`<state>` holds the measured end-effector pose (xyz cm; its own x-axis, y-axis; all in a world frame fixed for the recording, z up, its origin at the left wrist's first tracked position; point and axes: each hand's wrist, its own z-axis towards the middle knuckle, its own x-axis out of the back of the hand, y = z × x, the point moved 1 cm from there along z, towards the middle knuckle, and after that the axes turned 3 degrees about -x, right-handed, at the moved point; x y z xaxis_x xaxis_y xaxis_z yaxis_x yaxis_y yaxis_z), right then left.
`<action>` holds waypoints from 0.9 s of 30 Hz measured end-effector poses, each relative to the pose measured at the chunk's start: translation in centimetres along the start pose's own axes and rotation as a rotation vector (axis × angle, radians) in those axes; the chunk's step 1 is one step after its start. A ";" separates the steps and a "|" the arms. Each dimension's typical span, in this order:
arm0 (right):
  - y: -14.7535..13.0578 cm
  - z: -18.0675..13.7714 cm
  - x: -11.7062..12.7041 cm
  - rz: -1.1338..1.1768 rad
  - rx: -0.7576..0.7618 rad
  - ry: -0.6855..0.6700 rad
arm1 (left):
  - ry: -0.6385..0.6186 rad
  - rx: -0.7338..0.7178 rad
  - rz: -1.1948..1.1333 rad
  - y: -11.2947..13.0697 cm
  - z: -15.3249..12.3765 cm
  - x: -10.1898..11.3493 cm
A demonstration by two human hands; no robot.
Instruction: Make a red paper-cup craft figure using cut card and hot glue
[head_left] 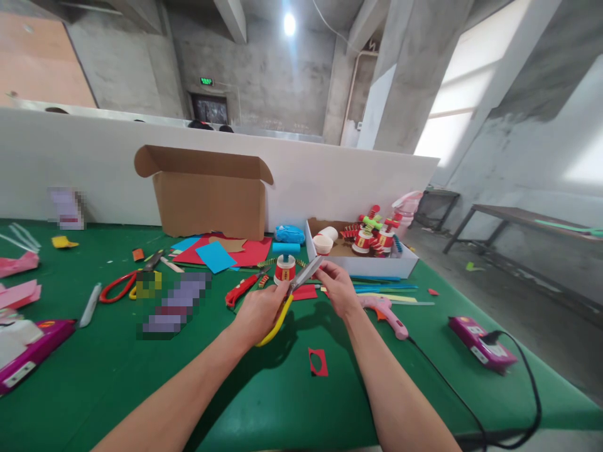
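My left hand [262, 312] is closed around yellow-handled scissors [274, 328] near their pivot. Their metal blades slant up and right, ending beside the pinched fingers of my right hand [337, 285]. Whether those fingers grip the blade tips or some small piece, I cannot make out. Just behind the scissors stands a red-and-white paper cup figure [285, 269] with a blue roll on top and springy folded-paper arms. Below my hands lies a red paper scrap [318, 363] with a round hole. Red paper [305, 292] shows between my hands, partly covered.
A pink glue gun [387, 314] with a cord lies right, near a purple power strip [483, 342]. The white box [372, 267] holds cups and finished figures. Left are red-handled scissors [117, 285], a red cutter [242, 289] and coloured paper [215, 256] before a cardboard box [211, 201].
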<state>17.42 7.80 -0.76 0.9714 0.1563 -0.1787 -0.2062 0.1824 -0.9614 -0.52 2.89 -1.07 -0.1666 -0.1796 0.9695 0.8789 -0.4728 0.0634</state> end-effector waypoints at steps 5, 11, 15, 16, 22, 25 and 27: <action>0.0 0.1 0.2 0.010 -0.004 0.016 | 0.000 0.005 0.014 0.0 0.0 0.1; 0.1 0.1 0.3 0.014 -0.010 0.017 | -0.020 0.009 0.016 0.1 0.0 0.4; 0.1 0.1 0.3 0.018 -0.002 0.019 | -0.014 0.003 0.021 0.1 0.0 0.3; 0.1 0.1 0.3 0.015 0.000 0.020 | -0.012 0.003 0.022 0.0 0.0 0.2; 0.1 0.2 0.4 0.005 -0.002 0.023 | -0.004 0.000 0.022 -0.1 0.0 -0.1; 0.1 0.2 0.4 0.003 -0.001 0.023 | -0.001 0.000 0.002 0.0 0.0 0.1; 0.0 0.3 0.4 0.004 -0.003 0.033 | -0.003 0.009 -0.019 0.1 0.0 0.3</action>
<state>17.79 8.13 -0.80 0.9739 0.1246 -0.1898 -0.2102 0.1787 -0.9612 -0.48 2.79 -0.78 -0.1817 -0.1682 0.9689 0.8795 -0.4685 0.0836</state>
